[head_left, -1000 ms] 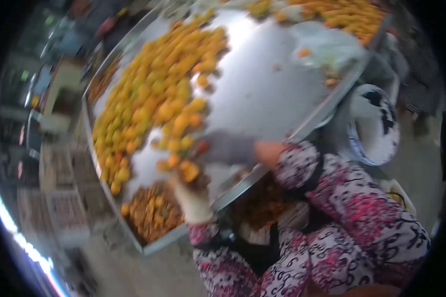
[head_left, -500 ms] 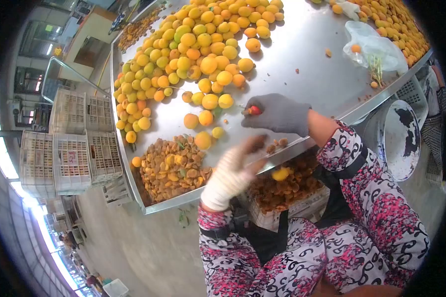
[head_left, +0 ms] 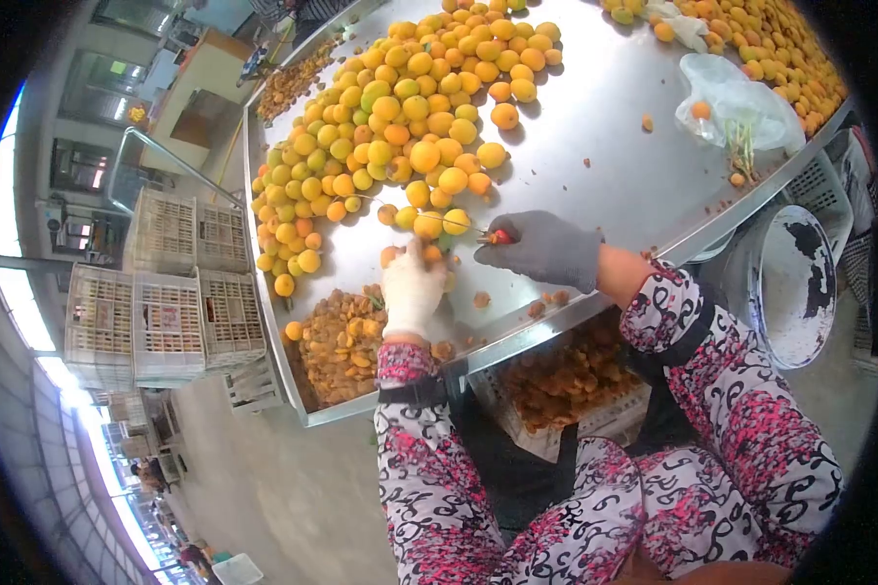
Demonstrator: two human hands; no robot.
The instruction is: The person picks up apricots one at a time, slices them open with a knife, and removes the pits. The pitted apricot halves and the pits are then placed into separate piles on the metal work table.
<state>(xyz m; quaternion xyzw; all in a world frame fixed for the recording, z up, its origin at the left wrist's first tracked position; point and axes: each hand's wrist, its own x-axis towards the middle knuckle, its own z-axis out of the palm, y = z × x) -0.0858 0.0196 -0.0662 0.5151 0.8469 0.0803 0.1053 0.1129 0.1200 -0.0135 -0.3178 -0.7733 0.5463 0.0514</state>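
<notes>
My right hand [head_left: 541,252], in a grey glove, is closed around the red handle of a tool [head_left: 500,237]. A thin metal shaft points left from it over the table. My left hand [head_left: 410,292], in a white glove, reaches to the near edge of the heap of yellow-orange apricots [head_left: 400,127]. Its fingers are bent around an apricot [head_left: 431,253], partly hidden by the glove. Left of this hand lies a pile of brown apricot pieces or pits [head_left: 337,341]. A few brown bits [head_left: 546,304] lie below my right hand.
The metal table [head_left: 595,127] has a raised rim. Below it stands a crate [head_left: 546,444] of brown-orange apricot pieces. A plastic bag [head_left: 717,88] and more apricots [head_left: 790,68] lie at the far right. Stacked crates [head_left: 166,312] stand left, a white basin [head_left: 795,288] right.
My left hand has moved up and left from near the table's front rim to the apricots. My right hand stays near the same spot, with the tool's shaft now showing. The view has shifted slightly.
</notes>
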